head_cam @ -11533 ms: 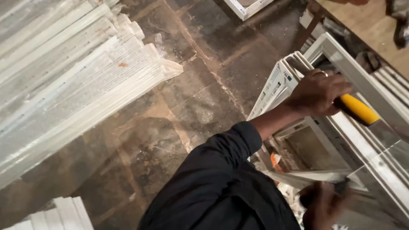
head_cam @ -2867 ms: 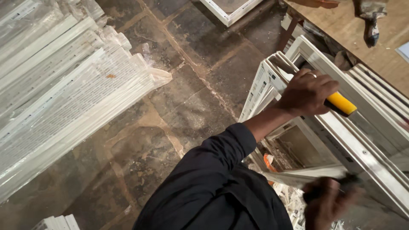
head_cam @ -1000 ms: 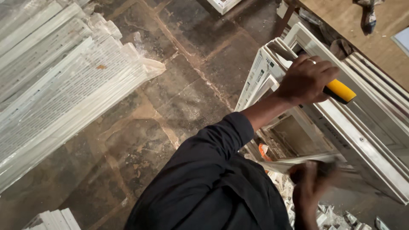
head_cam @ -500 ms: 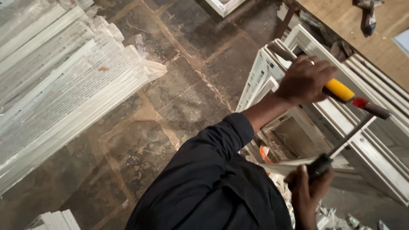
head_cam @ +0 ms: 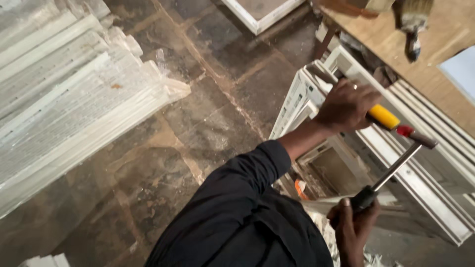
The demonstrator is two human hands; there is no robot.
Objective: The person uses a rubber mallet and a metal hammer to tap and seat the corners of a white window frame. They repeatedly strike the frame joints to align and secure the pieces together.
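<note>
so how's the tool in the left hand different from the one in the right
The yellow-handled tool has a bright yellow grip with a red collar; the dark-handled tool has a black grip. The left hand wraps most of the yellow-handled tool's handle, while the right hand holds the dark-handled tool low, its metal shaft rising bare. The yellow one lies nearly level; the dark one slants upward. Their far ends meet above the white frame.

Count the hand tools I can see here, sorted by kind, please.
Yellow-handled tool in the left hand: 1
Hammer with a dark grip in the right hand: 1
Paintbrush on the wooden bench: 1
Total: 3
</note>
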